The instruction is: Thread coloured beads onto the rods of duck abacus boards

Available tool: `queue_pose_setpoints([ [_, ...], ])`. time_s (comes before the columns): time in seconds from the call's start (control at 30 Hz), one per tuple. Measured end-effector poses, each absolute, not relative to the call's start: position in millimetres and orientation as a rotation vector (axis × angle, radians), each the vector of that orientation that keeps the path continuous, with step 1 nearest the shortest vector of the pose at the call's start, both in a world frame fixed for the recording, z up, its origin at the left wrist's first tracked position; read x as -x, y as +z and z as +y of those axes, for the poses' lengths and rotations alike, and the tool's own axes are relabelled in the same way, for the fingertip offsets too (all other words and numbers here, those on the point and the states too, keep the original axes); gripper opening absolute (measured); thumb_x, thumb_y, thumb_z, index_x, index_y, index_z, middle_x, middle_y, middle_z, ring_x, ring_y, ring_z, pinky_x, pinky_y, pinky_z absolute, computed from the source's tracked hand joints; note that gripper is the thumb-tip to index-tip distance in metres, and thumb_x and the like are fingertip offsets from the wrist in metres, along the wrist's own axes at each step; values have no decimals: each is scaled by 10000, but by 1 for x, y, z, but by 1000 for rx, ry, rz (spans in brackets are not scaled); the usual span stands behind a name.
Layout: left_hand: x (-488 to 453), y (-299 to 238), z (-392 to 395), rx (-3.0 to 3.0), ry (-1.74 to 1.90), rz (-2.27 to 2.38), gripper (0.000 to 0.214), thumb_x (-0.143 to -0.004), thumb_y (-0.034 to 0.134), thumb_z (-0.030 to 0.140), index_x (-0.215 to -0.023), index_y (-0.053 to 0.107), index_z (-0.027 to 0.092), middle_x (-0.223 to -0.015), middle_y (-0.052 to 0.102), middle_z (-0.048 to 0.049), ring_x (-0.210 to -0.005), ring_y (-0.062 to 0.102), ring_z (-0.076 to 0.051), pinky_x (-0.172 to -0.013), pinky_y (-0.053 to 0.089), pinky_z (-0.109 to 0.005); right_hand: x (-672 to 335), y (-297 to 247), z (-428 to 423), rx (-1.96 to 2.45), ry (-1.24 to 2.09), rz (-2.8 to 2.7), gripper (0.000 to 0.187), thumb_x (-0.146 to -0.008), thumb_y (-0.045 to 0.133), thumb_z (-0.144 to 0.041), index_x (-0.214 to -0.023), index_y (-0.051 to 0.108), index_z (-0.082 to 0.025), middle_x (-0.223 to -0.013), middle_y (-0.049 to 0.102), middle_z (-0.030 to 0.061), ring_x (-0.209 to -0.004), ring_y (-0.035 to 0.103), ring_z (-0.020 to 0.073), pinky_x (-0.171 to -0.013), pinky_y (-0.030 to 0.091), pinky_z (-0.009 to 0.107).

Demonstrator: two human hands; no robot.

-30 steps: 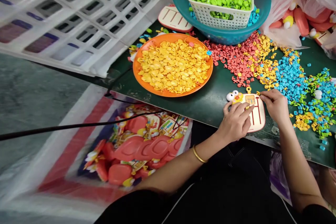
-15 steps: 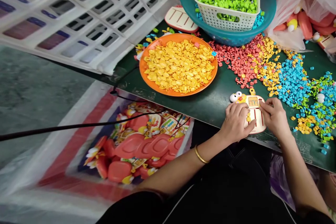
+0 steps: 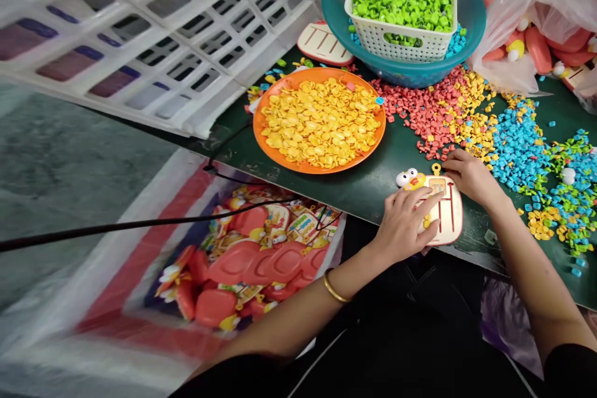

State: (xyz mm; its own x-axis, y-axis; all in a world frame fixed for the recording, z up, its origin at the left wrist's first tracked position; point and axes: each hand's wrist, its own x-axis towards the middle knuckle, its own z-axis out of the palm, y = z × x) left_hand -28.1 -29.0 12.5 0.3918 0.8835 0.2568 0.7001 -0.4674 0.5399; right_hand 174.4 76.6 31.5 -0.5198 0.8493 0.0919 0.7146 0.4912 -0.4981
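Observation:
A cream toy board (image 3: 450, 221) with a red rim, slots, a yellow loop and a duck head with bulging eyes (image 3: 407, 178) lies at the table's front edge. My left hand (image 3: 402, 221) grips it from the left, fingers across its face and thumb near its lower part. Small yellow pieces (image 3: 426, 219) sit on the board between thumb and fingers. Beyond the board's upper right corner is my right hand (image 3: 471, 179), fingers closed together beside the loose red pieces (image 3: 431, 118). Whatever its fingertips hold is hidden.
An orange plate of yellow pieces (image 3: 262, 140) stands left of the board. Behind are a teal basin (image 3: 333, 9) and a white basket (image 3: 403, 40) of green pieces. Blue pieces (image 3: 517, 146) lie right. A white crate (image 3: 200, 115) leans left; finished-looking toys (image 3: 237, 261) fill a bag below.
My right hand has left the board's right slot and moved up and left to the red pieces. My left hand and the board have shifted slightly left in view.

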Motion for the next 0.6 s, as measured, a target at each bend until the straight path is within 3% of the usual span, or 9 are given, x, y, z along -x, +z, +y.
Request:
queue_pose_setpoints([
  [0.17, 26, 10, -26, -2262, 876, 1340, 346, -910, 567, 389, -1187, 653, 200, -1177, 675, -86, -1109, 570, -266, -1048, 341, -454, -179, 38, 51, 1423, 587, -2220, 187, -956, 485, -208, -956, 672, -213, -907, 650, 70, -840, 618, 204, -778, 499, 332],
  [0.3, 25, 7, -25, -2227, 940, 1349, 299, -881, 598, 394, -1068, 646, 166, -1094, 670, -99, -1066, 580, -271, -996, 370, -446, -170, 35, 19, 1493, 616, -2004, 185, -952, 441, -211, -894, 616, -210, -979, 597, 87, -951, 588, 213, -856, 499, 357],
  [0.5, 28, 6, -23, -2231, 937, 1275, 307, -874, 623, 416, -1077, 590, 188, -1060, 654, -83, -1058, 571, -263, -1012, 374, -445, -158, 31, 16, 1610, 658, -1765, 89, -881, 588, -275, -865, 655, -218, -852, 602, 30, -794, 574, 183, -748, 497, 336],
  [0.6, 29, 4, -23, -2214, 908, 1283, 310, -852, 646, 446, -1011, 562, 194, -1074, 642, -93, -1068, 560, -273, -977, 398, -441, -161, 30, 18, 1571, 639, -1751, 167, -887, 616, -315, -804, 728, -222, -941, 612, 55, -849, 592, 188, -799, 506, 362],
])
